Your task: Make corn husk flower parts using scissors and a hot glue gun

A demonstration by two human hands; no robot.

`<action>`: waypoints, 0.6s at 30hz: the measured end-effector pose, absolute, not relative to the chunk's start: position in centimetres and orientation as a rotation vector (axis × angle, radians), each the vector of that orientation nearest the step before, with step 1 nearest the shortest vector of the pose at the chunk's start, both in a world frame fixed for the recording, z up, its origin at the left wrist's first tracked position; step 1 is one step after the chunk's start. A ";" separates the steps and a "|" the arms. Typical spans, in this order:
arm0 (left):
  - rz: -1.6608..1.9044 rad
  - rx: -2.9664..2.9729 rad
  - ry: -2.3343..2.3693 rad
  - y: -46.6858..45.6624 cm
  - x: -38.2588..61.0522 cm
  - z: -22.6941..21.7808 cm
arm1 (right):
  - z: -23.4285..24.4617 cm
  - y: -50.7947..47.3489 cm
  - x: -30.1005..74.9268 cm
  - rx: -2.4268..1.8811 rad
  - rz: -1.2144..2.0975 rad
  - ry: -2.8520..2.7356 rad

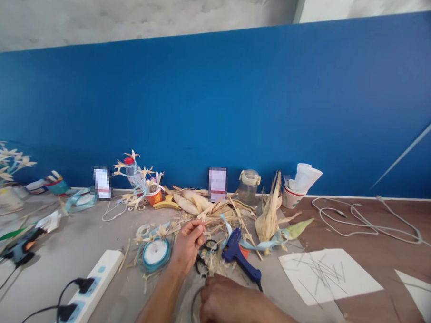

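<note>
My left hand [187, 246] is raised over the middle of the table, thumb and fingertips pinched together. A thin pale bit shows at the fingertips, too small to name against the dried corn husks [190, 201] behind. Lower down, my right hand [220, 302] is curled with its knuckles up, and whatever its fingers hold is hidden. Just beyond it lie black-handled scissors [211, 245] among husk scraps. A blue glue gun [241, 258] rests to the right of them. Left of my left hand is a spool of blue ribbon [156, 254].
A white power strip [98, 275] with black plugs lies at front left. Thin dark sticks lie on a white paper sheet [328, 273] at right. Behind stand a phone [218, 184], a clear jar [249, 187], a paper cup [293, 196] and husk flowers [132, 170]. A white cable [362, 225] curls at far right.
</note>
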State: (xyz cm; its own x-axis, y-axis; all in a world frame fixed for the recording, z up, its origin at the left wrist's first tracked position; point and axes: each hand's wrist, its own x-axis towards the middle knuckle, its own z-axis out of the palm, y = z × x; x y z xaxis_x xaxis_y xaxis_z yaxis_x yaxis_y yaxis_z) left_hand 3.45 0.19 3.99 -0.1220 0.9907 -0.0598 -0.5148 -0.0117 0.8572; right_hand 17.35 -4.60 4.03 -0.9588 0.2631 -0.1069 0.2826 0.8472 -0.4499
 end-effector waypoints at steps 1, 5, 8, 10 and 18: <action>1.495 0.714 0.901 0.2 3.5 4.0 | 3.5 -4.8 17.1 0.402 -0.649 2.982; 1.499 0.704 0.901 0.2 3.5 4.1 | 2.5 -5.1 16.7 0.371 -0.520 3.006; 1.495 0.708 0.902 0.2 3.5 3.9 | 2.5 -5.1 16.8 0.397 -0.474 3.016; 1.492 0.715 0.897 0.3 3.4 3.7 | 2.9 -4.8 17.0 0.384 -0.484 3.001; 1.499 0.704 0.899 0.2 3.5 3.9 | 6.7 -3.4 19.0 0.748 -0.949 2.953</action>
State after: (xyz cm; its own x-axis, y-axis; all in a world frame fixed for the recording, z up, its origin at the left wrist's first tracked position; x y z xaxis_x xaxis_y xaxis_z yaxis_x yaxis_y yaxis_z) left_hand 3.50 0.22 3.91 -0.1260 0.9899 -0.0651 -0.5237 -0.0106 0.8518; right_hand 19.04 -3.36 6.68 -0.8890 0.4481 -0.0942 0.4190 0.7133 -0.5618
